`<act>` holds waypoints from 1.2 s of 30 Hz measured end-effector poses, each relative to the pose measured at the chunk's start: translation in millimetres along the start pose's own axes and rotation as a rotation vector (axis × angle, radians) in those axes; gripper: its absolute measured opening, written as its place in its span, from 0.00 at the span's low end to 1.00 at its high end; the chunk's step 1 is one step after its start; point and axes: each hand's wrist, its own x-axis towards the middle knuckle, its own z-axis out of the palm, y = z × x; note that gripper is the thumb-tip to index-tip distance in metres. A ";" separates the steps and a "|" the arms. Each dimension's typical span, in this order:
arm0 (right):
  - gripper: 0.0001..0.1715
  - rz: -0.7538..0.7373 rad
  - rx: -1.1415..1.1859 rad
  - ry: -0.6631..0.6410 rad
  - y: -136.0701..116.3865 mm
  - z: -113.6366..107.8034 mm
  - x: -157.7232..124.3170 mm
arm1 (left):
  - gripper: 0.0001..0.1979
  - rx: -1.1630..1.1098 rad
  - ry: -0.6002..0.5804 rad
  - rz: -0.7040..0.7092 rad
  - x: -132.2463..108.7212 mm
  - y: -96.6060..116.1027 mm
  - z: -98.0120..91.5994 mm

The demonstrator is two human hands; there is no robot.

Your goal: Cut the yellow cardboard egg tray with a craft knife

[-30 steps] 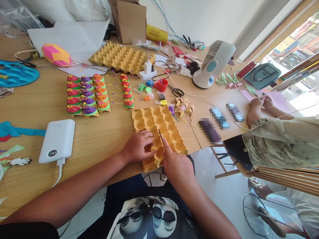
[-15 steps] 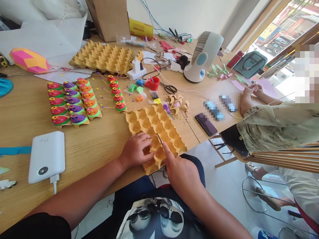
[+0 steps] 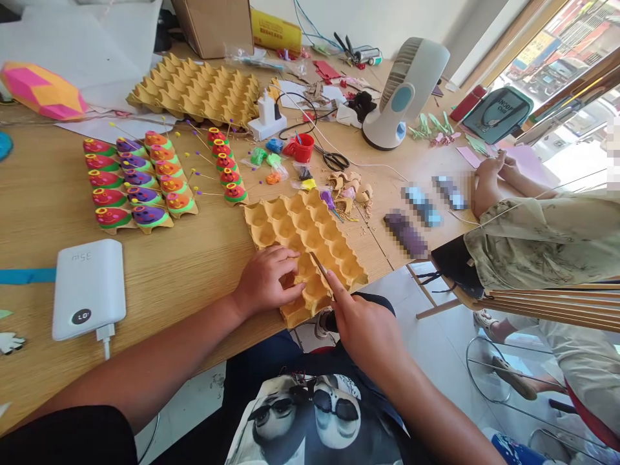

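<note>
Ctr: knife (image 3: 320,263) handle hidden in R hand (image 3: 367,326), only pt of blade visible; L hand (image 3: 264,279) covers some cups of egg tray (image 3: 287,225). Top, L of ctr: cardboard box (image 3: 213,29) cut by edge. Far L: blue strip (image 3: 26,276) cut off. Mid-R: three phone-shaped items (image 3: 407,234) pixelated. Far R: co-worker (image 3: 527,242) partly pixelated, cut off. Yellow roll (image 3: 276,32) txt, top ctr, too sm. to read.
</note>
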 end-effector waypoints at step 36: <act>0.42 0.007 -0.079 -0.149 -16.6 -28.2 21.3 | 0.14 -0.029 -0.057 -0.041 1.0 1.9 -4.4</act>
